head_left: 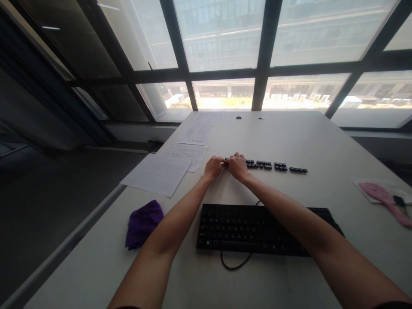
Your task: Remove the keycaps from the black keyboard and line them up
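Beyond a black keyboard (234, 227), small black keycaps (264, 165) lie on the table in short groups that form a line. At the left end of that line my left hand (213, 168) is closed, thumb and fingertips pinched at a small dark piece that looks like a keycap. Right beside it, my right hand (237, 166) has its fingers curled down over the same end of the line. What sits under its fingertips is hidden. My right forearm passes above the keyboard and covers part of its right side.
Written paper sheets (157, 174) run along the table's left edge. A bunched purple cloth (143, 224) lies left of my left forearm. At the right are a pink hairbrush (380, 193) and a dark small item. The keyboard's cable (236, 267) loops out in front.
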A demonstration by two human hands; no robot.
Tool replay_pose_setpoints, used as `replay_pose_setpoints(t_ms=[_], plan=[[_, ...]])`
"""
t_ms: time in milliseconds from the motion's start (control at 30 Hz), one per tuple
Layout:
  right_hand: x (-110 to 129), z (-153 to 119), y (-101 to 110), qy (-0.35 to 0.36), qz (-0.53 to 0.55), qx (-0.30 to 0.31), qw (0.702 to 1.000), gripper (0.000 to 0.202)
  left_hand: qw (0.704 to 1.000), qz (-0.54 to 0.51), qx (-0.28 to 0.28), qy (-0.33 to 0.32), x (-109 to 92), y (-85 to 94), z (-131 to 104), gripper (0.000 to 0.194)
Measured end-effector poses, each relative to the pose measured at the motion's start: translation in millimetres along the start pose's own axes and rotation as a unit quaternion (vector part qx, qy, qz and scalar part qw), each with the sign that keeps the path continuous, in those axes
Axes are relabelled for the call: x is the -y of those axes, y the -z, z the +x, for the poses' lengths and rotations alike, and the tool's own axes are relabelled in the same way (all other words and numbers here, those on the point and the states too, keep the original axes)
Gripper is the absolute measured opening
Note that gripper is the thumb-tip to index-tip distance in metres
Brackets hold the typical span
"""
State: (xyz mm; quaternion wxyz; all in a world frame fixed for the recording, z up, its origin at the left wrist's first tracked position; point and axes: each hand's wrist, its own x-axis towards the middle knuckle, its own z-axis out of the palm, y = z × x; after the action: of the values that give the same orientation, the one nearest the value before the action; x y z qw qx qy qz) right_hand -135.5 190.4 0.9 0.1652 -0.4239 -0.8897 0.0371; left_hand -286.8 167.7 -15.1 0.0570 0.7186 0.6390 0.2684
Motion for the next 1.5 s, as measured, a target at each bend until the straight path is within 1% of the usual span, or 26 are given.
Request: replay_pose_setpoints(t_ms=[67,133,200,267,333,400,500,600,700,800,933,1300,1500], plan=[[2,0,1,0.002,0.004,0.003,1.0,0.026,1.0,-0.003,-0.001,0.004,0,0.8,0,0.015],[4,-1,4,0.005,0.009,0.004,1.0,0.026,1.0,-0.007,-0.004,0.01,-1,5.3,-3,0.013],[8,-5,9,0.006,0.019,0.002,1.0,0.025,1.0,-0.012,-0.011,0.016,-3,14.5,-12,0.011],[13,-14,16,0.007,0.03,-0.003,1.0,0.022,0.999,-0.023,-0.02,0.027,-8,28.5,-28,0.011],[19,-32,24,0.009,0.06,-0.011,0.998,0.017,0.998,-0.043,-0.029,0.036,-14,45.9,-51,0.012],[28,-58,33,0.014,0.133,-0.027,0.991,0.012,0.996,-0.068,-0.034,0.035,-24,63.7,-81,0.012],[43,-104,41,0.032,0.281,-0.043,0.958,0.007,0.994,-0.104,-0.033,0.023,-37,83.4,-129,0.016],[59,-142,42,0.04,0.355,-0.03,0.934,0.009,0.989,-0.143,-0.016,0.022,-45,88.9,-170,0.016],[70,-162,36,0.036,0.375,-0.011,0.926,0.01,0.984,-0.178,0.006,0.011,-49,84.1,-193,0.01],[75,-166,28,0.035,0.372,-0.004,0.927,0.01,0.983,-0.18,0.016,-0.011,-52,78.9,-200,0.006],[77,-166,22,0.041,0.364,-0.006,0.931,0.011,0.985,-0.173,0.016,-0.024,-55,77.7,-201,0.007],[79,-173,16,0.062,0.374,-0.03,0.925,0.012,0.988,-0.138,0.009,-0.066,-52,71.5,-206,0.013],[81,-175,17,0.085,0.352,-0.041,0.931,0.015,0.99,-0.109,0.009,-0.085,-58,74.1,-211,0.015]])
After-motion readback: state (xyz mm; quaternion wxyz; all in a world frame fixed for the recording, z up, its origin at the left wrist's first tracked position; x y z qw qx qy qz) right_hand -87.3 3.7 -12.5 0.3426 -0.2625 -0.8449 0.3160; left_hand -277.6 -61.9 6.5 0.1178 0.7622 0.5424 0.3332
